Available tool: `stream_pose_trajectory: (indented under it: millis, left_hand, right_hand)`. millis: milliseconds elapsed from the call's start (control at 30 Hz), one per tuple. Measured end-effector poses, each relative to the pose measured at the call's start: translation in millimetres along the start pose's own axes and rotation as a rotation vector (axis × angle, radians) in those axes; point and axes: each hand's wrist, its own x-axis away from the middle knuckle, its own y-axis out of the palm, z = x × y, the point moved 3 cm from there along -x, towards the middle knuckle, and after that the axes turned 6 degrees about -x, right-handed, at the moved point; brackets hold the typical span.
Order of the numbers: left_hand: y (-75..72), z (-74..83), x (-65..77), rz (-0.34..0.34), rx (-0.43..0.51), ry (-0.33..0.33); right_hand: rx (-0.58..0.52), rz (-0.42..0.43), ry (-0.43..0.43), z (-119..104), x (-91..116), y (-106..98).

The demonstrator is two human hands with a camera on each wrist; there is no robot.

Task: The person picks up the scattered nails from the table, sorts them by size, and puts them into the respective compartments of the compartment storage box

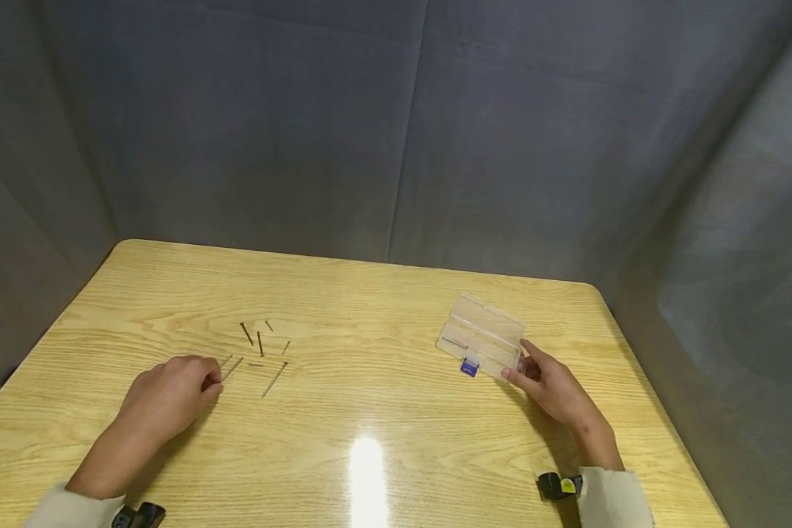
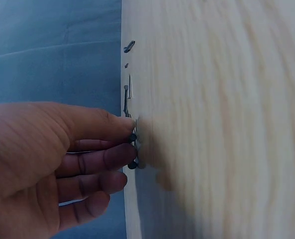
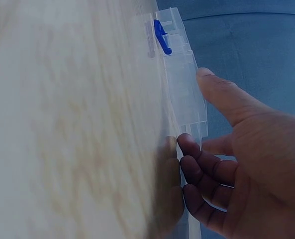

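My left hand [image 1: 174, 392] is low over the left side of the table, thumb and fingertips closing on a nail [image 2: 133, 137] by its dark head. A second nail [image 2: 133, 165] lies close beside those fingers. At the right, a clear plastic box [image 1: 491, 356] stands open with its lid [image 1: 488, 314] raised at the back. A blue latch [image 1: 469, 367] hangs from its front, and thin metal pieces [image 1: 453, 342] lie inside. My right hand [image 1: 554, 385] holds the box's right end, thumb at the near side and other fingers curled low beside it.
Several loose fasteners lie right of my left hand: a long nail [image 1: 275, 379], two darker ones including a brown fastener [image 1: 246, 334], and short thin pieces such as a small pin [image 1: 256, 365]. The wooden table [image 1: 369, 330] meets grey cloth [image 1: 270, 147] behind and at right.
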Motion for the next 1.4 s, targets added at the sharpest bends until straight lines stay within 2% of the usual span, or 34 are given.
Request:
stream_pose_trajectory:
  millis: [167, 333, 533, 800, 1033, 1400]
  left_hand:
    - [0.8, -1.7, 2.1, -0.012, 0.002, -0.016]
    - [0.9, -2.3, 3.6, -0.011, -0.006, -0.006]
    - [1.1, -1.6, 2.7, -0.011, -0.004, 0.014]
    - [2.0, 1.8, 0.0, 0.022, -0.02, 0.014]
    - [3.7, 4.2, -2.0, 0.003, -0.05, 0.027]
    - [2.1, 5.9, -2.8, 0.013, -0.05, 0.023]
  right_hand:
    - [-0.003, -0.002, -0.005, 1.0, -1.0, 0.0]
    - [0.002, 0.0, -0.002, 0.6, -0.3, 0.8]
    - [0.003, 0.003, -0.003, 2.1, -0.2, 1.5]
    - [0.002, 0.005, -0.004, 0.9, 0.0, 0.9]
    - [0.003, 0.001, 0.007, 0.0, 0.1, 0.9]
    - [0.008, 0.005, -0.002, 1.2, -0.1, 1.3]
